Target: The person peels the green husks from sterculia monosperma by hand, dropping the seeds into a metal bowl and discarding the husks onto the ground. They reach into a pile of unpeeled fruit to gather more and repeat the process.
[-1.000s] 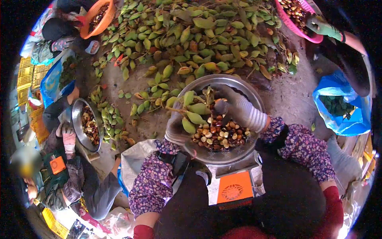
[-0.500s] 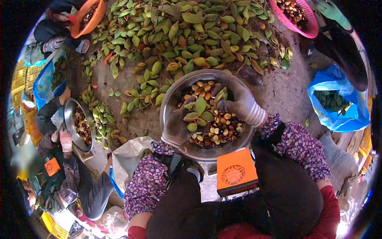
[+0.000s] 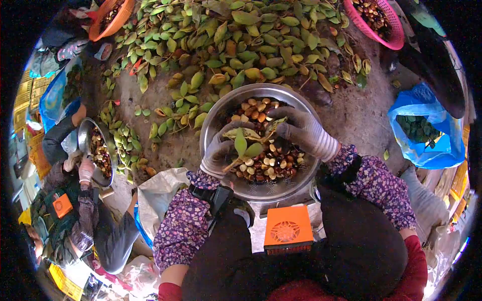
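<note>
In gloved hands over a metal bowl (image 3: 210, 103), I hold a stem cluster of green pods (image 3: 243, 145). My left hand (image 3: 218, 150) is closed round the stem side of the cluster, its end poking out below the fingers. At the cluster's other end, the fingers of my right hand (image 3: 306, 134) close on an opened pod (image 3: 272, 129). Beneath both hands, brown and cream nut-like seeds (image 3: 273, 163) lie in the bowl. Glove fingers partly hide the stem and some seeds.
A large heap of green pods (image 3: 251, 45) covers the ground ahead. An orange box (image 3: 288, 226) is near my lap. A blue bag (image 3: 427, 125) stands right, a pink basket (image 3: 374, 25) upper right. A co-worker's gloved hand (image 3: 86, 169) is at another metal bowl (image 3: 88, 131) left.
The pod cluster has turned and tilted, so its stem now points down to the left. My left hand has risen slightly; the right hand's fingers have moved onto the opened pod.
</note>
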`<state>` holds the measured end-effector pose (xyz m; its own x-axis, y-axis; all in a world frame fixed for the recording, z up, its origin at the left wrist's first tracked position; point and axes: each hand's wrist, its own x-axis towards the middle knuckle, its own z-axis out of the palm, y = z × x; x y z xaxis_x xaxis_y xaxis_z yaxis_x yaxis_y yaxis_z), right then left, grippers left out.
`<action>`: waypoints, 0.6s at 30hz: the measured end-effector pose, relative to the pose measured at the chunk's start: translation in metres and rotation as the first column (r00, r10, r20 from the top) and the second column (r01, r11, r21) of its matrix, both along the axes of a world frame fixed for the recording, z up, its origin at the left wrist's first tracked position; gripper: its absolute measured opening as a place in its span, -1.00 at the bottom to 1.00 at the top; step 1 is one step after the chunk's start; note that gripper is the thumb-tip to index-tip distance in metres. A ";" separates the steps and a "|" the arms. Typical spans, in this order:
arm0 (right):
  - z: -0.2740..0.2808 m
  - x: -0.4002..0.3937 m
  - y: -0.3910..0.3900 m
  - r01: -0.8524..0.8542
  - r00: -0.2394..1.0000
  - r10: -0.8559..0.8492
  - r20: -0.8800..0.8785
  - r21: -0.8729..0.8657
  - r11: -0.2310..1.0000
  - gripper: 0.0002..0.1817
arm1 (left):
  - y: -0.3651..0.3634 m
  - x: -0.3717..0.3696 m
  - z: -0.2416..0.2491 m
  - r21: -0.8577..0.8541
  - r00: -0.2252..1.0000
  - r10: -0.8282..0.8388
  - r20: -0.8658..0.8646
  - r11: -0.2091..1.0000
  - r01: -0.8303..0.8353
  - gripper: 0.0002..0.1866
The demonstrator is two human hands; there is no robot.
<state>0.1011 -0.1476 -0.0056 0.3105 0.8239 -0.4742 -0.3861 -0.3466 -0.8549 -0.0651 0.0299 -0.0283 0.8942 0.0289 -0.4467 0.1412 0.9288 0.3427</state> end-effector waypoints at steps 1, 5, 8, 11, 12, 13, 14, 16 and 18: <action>-0.004 0.000 0.001 -0.038 0.962 0.022 0.271 0.054 0.998 -0.51 | 0.000 0.001 0.002 0.028 0.998 -0.031 0.058 0.999 0.030 -0.37; -0.004 -0.003 0.001 0.004 0.945 -0.023 0.326 0.058 0.998 -0.56 | -0.005 0.004 0.009 -0.017 0.997 0.053 0.061 0.999 -0.052 -0.36; -0.004 -0.006 0.002 0.121 0.969 -0.125 0.214 0.031 0.992 -0.59 | -0.001 0.005 0.005 0.286 0.998 -0.058 0.007 0.957 0.054 -0.37; 0.006 -0.004 0.002 0.185 0.982 -0.185 0.033 0.020 0.983 -0.63 | -0.002 0.000 -0.011 0.176 0.994 -0.099 -0.036 0.979 0.104 -0.39; 0.007 -0.006 0.002 0.182 0.983 -0.182 0.037 0.019 0.983 -0.63 | -0.002 -0.001 -0.013 0.220 0.986 -0.121 -0.112 0.965 0.143 -0.41; 0.008 -0.008 0.004 0.229 0.973 -0.230 0.014 0.054 0.972 -0.64 | -0.004 0.000 -0.013 0.257 0.972 -0.139 -0.190 0.948 0.186 -0.43; 0.009 -0.009 0.005 0.276 0.961 -0.276 -0.009 0.088 0.957 -0.65 | -0.005 0.000 -0.012 0.253 0.973 -0.138 -0.188 0.950 0.183 -0.43; 0.010 -0.008 0.005 0.280 0.960 -0.277 -0.038 0.098 0.955 -0.65 | -0.011 0.001 -0.010 0.332 0.973 -0.147 -0.180 0.922 0.200 -0.49; 0.006 -0.007 0.006 0.282 0.959 -0.276 -0.070 0.110 0.953 -0.66 | -0.016 0.003 -0.014 0.378 0.963 -0.184 -0.194 0.892 0.247 -0.53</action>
